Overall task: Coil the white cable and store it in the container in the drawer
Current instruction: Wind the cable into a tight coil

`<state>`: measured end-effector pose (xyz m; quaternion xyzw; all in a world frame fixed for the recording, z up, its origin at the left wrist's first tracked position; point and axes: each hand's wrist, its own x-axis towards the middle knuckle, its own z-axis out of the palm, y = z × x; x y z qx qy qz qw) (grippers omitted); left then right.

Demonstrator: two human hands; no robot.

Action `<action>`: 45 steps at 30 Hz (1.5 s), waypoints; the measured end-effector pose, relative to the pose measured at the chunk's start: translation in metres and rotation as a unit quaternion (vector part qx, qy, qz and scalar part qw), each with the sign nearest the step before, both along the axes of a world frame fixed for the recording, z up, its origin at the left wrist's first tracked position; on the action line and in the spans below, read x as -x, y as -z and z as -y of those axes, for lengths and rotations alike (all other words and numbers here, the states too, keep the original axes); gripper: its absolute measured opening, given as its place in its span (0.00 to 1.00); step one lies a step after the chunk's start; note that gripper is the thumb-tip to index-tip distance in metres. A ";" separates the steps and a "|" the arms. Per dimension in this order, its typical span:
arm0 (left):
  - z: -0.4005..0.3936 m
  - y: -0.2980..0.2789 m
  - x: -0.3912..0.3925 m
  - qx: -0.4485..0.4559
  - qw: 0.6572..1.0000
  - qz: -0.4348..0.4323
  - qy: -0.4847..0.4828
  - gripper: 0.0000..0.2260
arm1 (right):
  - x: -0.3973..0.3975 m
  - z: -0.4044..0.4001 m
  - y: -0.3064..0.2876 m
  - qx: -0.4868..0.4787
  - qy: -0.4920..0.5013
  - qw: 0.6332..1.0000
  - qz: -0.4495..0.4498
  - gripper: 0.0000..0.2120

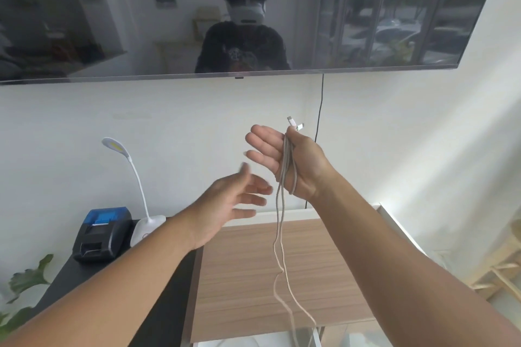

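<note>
My right hand (293, 160) is raised in front of the wall, palm toward me, and pinches the white cable (283, 234) between thumb and palm. Its two connector ends stick up above the thumb. Several strands wrap across the palm and two long loops hang down over the wooden top (248, 276). My left hand (234, 205) is just left of the hanging strands, fingers spread, holding nothing and slightly blurred. No drawer or container is visible.
A black side table (169, 304) at the left carries a black-and-blue receipt printer (103, 234) and a white gooseneck lamp (141, 205). A plant (25, 284) sits at the lower left. A large dark screen (225, 14) hangs on the wall above, with a black cord (320, 121) below it.
</note>
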<state>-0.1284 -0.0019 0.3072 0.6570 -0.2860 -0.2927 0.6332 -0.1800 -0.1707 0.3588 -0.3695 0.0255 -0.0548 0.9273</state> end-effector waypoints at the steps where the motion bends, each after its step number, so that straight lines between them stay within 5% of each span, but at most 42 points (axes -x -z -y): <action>1: 0.008 -0.007 0.008 -0.019 0.998 0.054 0.014 0.25 | -0.003 -0.001 -0.007 0.005 0.003 1.000 0.005 0.30; 5: 0.026 -0.036 0.017 0.035 0.992 0.116 -0.047 0.11 | -0.014 -0.004 -0.039 0.021 0.008 0.999 0.037 0.31; 9: 0.021 -0.057 0.011 0.091 0.983 0.139 -0.070 0.10 | -0.022 -0.005 -0.053 0.058 -0.002 0.997 0.042 0.32; 13: 0.007 -0.076 -0.009 0.261 0.957 -0.005 -0.125 0.11 | -0.022 0.000 -0.038 0.062 -0.005 0.997 0.044 0.32; 16: -0.015 -0.091 -0.033 0.379 0.884 -0.158 -0.224 0.14 | -0.017 0.004 -0.024 0.035 -0.018 0.998 0.041 0.29; 18: -0.020 -0.084 -0.033 0.334 0.893 -0.158 -0.255 0.16 | -0.015 0.006 -0.024 0.002 -0.027 0.998 0.061 0.28; 22: 0.004 -0.046 0.008 0.067 0.986 0.041 -0.148 0.20 | -0.022 -0.002 -0.037 -0.041 -0.037 0.992 0.113 0.29; 25: 0.017 -0.033 0.020 0.033 0.979 0.165 -0.112 0.16 | -0.029 -0.005 -0.046 -0.028 -0.017 0.989 0.141 0.29; 29: 0.018 -0.034 0.022 0.047 0.965 0.222 -0.133 0.14 | -0.032 -0.009 -0.053 -0.003 0.020 0.988 0.156 0.27; 36: 0.007 -0.039 0.024 0.026 0.996 0.072 0.040 0.16 | -0.016 -0.007 -0.058 -0.214 -0.112 0.959 0.151 0.30; 40: -0.008 -0.035 0.011 0.021 0.999 0.018 0.041 0.17 | 0.002 0.003 -0.055 -0.125 -0.149 0.973 0.120 0.29; 45: -0.009 -0.026 0.006 -0.047 0.995 0.062 0.056 0.18 | 0.014 0.007 -0.046 -0.070 -0.123 0.986 0.084 0.26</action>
